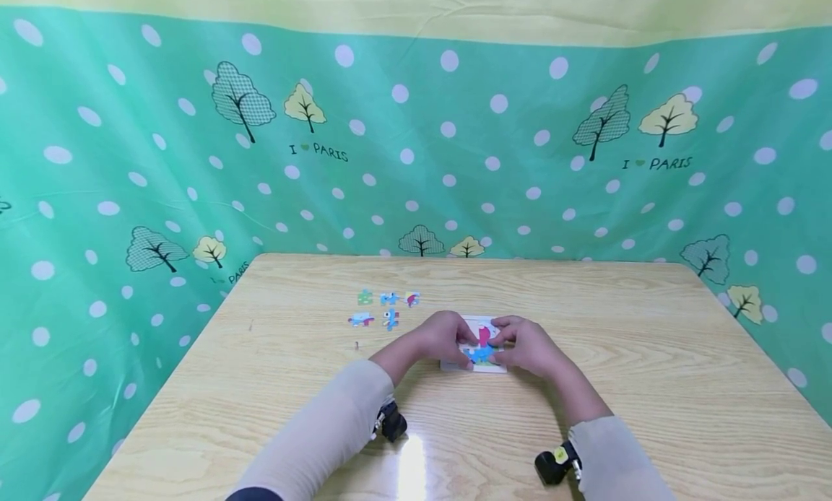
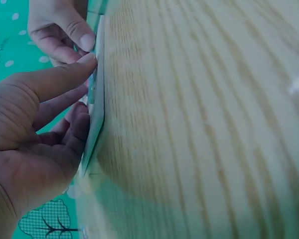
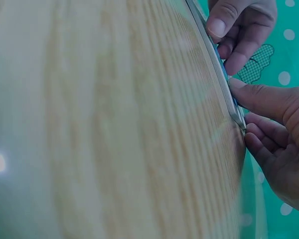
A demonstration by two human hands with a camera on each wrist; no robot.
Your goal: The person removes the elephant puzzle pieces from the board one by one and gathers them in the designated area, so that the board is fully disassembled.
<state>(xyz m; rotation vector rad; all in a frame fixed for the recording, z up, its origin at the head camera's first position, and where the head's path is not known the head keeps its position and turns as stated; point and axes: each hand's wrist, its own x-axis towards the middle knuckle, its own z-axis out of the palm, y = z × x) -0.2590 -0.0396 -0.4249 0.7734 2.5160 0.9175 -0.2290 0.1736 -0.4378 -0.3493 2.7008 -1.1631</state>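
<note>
A small jigsaw puzzle board (image 1: 489, 368) with a pale border lies flat on the wooden table. Blue and red picture pieces (image 1: 479, 354) show in it between the two hands. My left hand (image 1: 445, 336) holds the board from its left side, thumb (image 2: 84, 65) over the front part and curved fingers along the side. From the right, my right hand (image 1: 525, 344) grips the board's edge, its thumb (image 3: 249, 95) on top and its fingers curled by the near corner. Both hands' fingertips come close together over the picture, hiding parts of it.
Several loose jigsaw pieces, among them a green piece (image 1: 365, 297) and a blue piece (image 1: 391, 319), lie to the left of the board. A tiny dark scrap (image 1: 356, 345) lies nearer. Behind the wooden table (image 1: 650, 385) hangs a green dotted curtain (image 1: 448, 162).
</note>
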